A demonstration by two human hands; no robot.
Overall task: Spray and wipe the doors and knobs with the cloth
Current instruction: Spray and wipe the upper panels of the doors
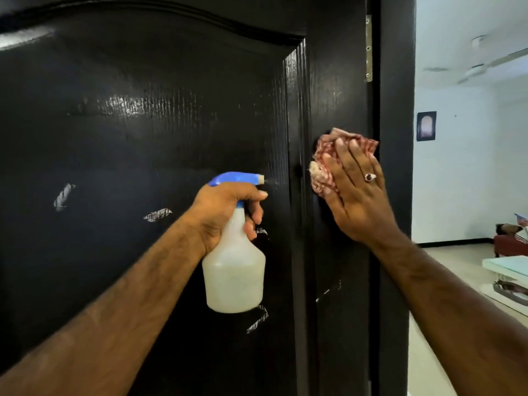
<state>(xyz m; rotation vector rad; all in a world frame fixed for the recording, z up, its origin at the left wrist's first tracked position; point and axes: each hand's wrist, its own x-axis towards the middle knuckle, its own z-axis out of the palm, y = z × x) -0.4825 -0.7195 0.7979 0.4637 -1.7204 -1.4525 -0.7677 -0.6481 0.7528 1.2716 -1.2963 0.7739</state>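
While your left hand [225, 215] grips the bottle [234, 270] and your flat right hand [357, 195] presses the cloth [323, 167] mid-frame, most of the door [143, 124] remains unwiped.

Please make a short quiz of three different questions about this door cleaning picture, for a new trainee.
1. True or false: the left hand holds the spray bottle with its nozzle toward the black door.
2. What does the right hand press on the door? A) a sponge B) a red and white cloth C) a brush
3. Fill in: on the door edge above the right hand there is a metal ____.

Key:
1. True
2. B, the cloth; the fingers lie flat on it.
3. hinge
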